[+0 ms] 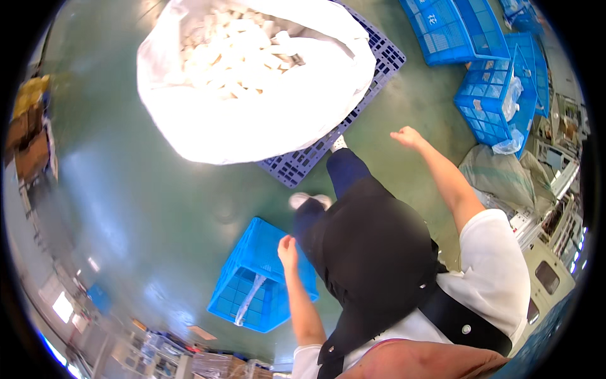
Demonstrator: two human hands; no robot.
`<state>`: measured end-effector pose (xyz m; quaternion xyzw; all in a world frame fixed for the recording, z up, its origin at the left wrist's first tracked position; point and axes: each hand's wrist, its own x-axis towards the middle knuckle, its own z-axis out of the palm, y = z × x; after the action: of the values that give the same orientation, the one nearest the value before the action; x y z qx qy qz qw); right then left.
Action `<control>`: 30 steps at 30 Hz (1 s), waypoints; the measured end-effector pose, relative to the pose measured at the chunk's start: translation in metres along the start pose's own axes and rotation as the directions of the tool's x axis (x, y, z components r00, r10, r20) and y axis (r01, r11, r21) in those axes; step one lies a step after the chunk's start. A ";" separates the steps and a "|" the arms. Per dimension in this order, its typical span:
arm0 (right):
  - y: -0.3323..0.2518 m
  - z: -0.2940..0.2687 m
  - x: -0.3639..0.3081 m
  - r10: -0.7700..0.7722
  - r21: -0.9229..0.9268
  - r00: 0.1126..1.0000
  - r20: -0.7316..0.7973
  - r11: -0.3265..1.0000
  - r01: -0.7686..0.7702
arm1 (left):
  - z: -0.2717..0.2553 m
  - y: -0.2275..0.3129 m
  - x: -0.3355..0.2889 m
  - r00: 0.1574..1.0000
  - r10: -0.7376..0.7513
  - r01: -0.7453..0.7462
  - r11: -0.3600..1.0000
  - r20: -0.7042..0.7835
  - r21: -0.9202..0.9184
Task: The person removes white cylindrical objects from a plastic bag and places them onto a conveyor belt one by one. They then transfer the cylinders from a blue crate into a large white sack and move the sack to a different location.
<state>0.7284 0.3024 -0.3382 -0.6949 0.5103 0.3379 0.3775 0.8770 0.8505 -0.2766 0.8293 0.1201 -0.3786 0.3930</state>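
Note:
My left hand (pixel 288 252) hangs at my left side with its fingers curled. It overlaps a blue plastic crate (pixel 219 297) in view; whether it grips the crate's rim or anything else is hidden. A pale strip (pixel 251 299) runs across the crate. My right hand (pixel 409 137) is held out over the floor on the right, loosely closed, with nothing visible in it. Ahead of me stands a large white sack (pixel 240 129), open at the top. Many small off-white pieces (pixel 237 57) fill it. Under the sack lies a dark blue plastic pallet (pixel 297 165).
Several blue crates (pixel 483 101) stand at the upper right, some with clear plastic bags. A stuffed woven sack (pixel 502 177) lies near machinery on the right. Cardboard boxes (pixel 30 150) are stacked at the far left. My feet (pixel 309 201) are on the green floor close to the pallet.

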 end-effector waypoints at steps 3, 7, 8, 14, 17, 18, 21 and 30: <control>-0.033 -0.033 0.065 0.193 0.278 0.980 -0.049 0.945 -0.172 | 0.029 0.060 0.094 0.985 0.132 -0.147 0.979 0.111 0.142; -0.063 -0.068 0.159 0.228 0.462 0.938 -0.263 0.883 -0.085 | 0.094 0.163 0.250 0.872 0.425 -0.485 0.817 0.245 0.310; -0.085 -0.076 0.173 0.264 0.492 0.914 -0.307 0.866 -0.085 | 0.112 0.181 0.288 0.781 0.571 -0.616 0.636 0.254 0.464; -0.123 -0.088 0.273 0.239 0.594 0.966 -0.102 0.793 -0.134 | 0.223 0.262 0.466 0.553 0.761 -0.752 0.279 0.339 0.598; -0.093 -0.082 0.305 0.212 0.504 0.965 -0.152 0.857 -0.109 | 0.244 0.250 0.486 0.677 0.588 -0.668 0.238 0.442 0.706; -0.080 -0.079 0.310 0.183 0.477 0.973 -0.144 0.874 -0.094 | 0.250 0.252 0.484 0.729 0.487 -0.642 0.241 0.481 0.728; -0.085 -0.083 0.306 0.050 0.403 0.963 -0.265 0.913 0.063 | 0.232 0.201 0.478 0.662 0.502 -0.701 0.152 0.556 0.697; -0.156 -0.239 0.145 -0.132 0.474 0.749 -0.649 0.701 0.534 | 0.137 0.238 0.206 0.807 0.247 -0.545 0.660 0.536 0.517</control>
<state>0.9355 0.0592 -0.3183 -0.6774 0.5390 -0.1561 0.4756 1.0634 0.5712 -0.3475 0.8158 -0.2948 -0.4672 0.1712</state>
